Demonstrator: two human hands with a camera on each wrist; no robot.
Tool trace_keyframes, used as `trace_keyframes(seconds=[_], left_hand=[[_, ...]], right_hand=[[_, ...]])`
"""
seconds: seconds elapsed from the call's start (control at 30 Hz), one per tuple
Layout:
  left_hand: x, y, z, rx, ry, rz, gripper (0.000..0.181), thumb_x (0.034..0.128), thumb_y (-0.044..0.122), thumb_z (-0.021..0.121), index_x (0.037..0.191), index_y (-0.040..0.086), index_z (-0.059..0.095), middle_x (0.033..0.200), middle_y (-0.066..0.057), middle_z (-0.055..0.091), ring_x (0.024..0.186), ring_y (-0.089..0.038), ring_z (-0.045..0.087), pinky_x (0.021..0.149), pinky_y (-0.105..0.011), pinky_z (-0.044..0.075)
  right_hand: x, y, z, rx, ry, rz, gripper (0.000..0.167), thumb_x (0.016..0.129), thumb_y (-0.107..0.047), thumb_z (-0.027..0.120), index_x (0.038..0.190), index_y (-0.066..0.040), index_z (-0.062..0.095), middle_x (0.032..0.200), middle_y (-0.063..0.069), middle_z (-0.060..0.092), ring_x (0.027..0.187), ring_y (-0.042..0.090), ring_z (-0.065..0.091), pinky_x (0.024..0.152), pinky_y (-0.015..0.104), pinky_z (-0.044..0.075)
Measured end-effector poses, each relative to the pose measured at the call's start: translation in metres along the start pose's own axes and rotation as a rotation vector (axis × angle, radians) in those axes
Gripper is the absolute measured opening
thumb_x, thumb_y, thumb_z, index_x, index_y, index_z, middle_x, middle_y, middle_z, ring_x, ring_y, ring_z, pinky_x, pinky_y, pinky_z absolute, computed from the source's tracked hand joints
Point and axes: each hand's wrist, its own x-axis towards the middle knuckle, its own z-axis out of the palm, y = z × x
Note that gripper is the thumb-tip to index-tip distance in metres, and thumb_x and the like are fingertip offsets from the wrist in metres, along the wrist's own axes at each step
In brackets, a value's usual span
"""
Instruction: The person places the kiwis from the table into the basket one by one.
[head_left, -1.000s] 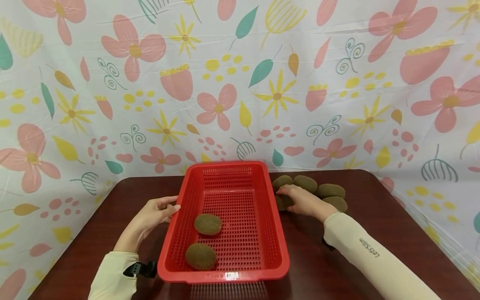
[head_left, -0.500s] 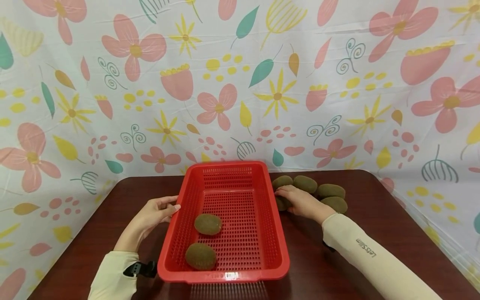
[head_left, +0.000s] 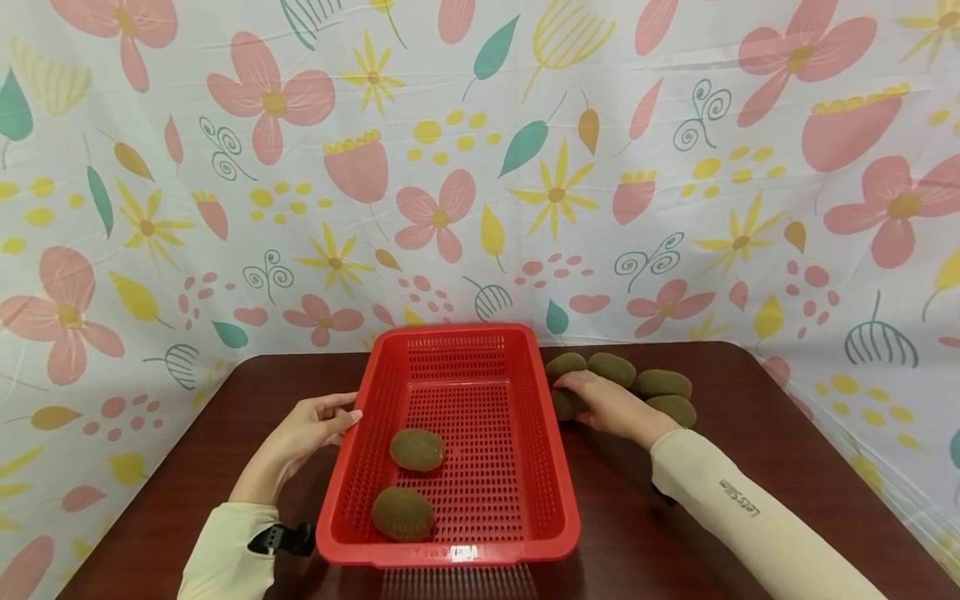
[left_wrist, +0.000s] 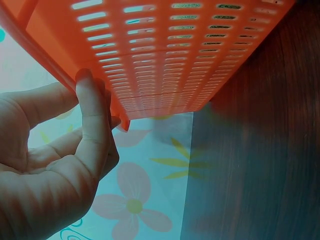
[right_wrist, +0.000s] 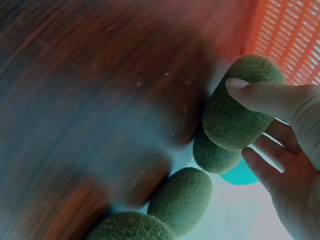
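A red plastic basket [head_left: 555,467] with slotted walls stands on the table, with two brown kiwis [head_left: 417,450] lying inside toward its front left. My left hand [head_left: 311,429] pinches the basket's left rim between thumb and fingers; the left wrist view shows the fingertips at the rim [left_wrist: 47,62]. Just beyond the basket's right wall, my right hand [head_left: 611,406] grips a kiwi [right_wrist: 240,107], its thumb lying across the fuzzy skin. That hand partly covers this kiwi in the head view. Behind it in the right wrist view sits another kiwi [right_wrist: 215,155].
Several more kiwis [head_left: 663,383] lie grouped on the dark wood table [head_left: 735,417], right of the basket near the back edge. A white flowered cloth [head_left: 480,167] hangs behind the table.
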Motion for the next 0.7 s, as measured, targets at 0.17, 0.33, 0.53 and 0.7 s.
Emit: trace_keyframes(seconds=[0.17,0.33,0.53,0.7], left_hand=[[0.001,0.0,-0.001,-0.002,-0.002,0.009,0.054,0.0956,0.02,0.061,0.141,-0.002,0.044,0.093,-0.016,0.061,0.08,-0.028,0.067,0.085,-0.045,0.054],[0.0,0.0,-0.002,0.006,0.002,0.002,0.054,0.0956,0.021,0.061,0.141,-0.002,0.044,0.093,-0.015,0.062,0.081,-0.027,0.067,0.086,-0.043,0.054],[-0.001,0.001,-0.001,0.004,-0.001,0.008,0.053,0.0958,0.02,0.061,0.141,-0.002,0.044,0.093,-0.015,0.062,0.082,-0.027,0.067,0.086,-0.044,0.053],[-0.001,0.003,-0.001,0.008,-0.01,0.013,0.053,0.0965,0.02,0.06,0.141,-0.004,0.043,0.093,-0.014,0.062,0.081,-0.026,0.067,0.086,-0.044,0.054]], right_hand=[[0.0,-0.001,-0.009,0.018,0.034,0.015,0.052,0.075,0.002,0.078,0.122,0.004,0.057,0.117,0.015,0.062,0.11,0.032,0.058,0.091,0.047,0.049],[-0.001,-0.001,-0.02,0.043,0.051,0.039,0.052,0.077,-0.002,0.079,0.122,0.005,0.054,0.115,0.016,0.062,0.108,0.034,0.058,0.09,0.049,0.049],[-0.002,0.002,-0.03,0.103,0.059,0.109,0.05,0.08,-0.005,0.077,0.122,0.005,0.052,0.114,0.019,0.062,0.098,0.03,0.06,0.084,0.046,0.05],[-0.003,0.002,-0.04,0.207,0.065,0.165,0.051,0.083,-0.007,0.074,0.127,0.008,0.051,0.114,0.019,0.062,0.076,0.021,0.058,0.069,0.038,0.048]])
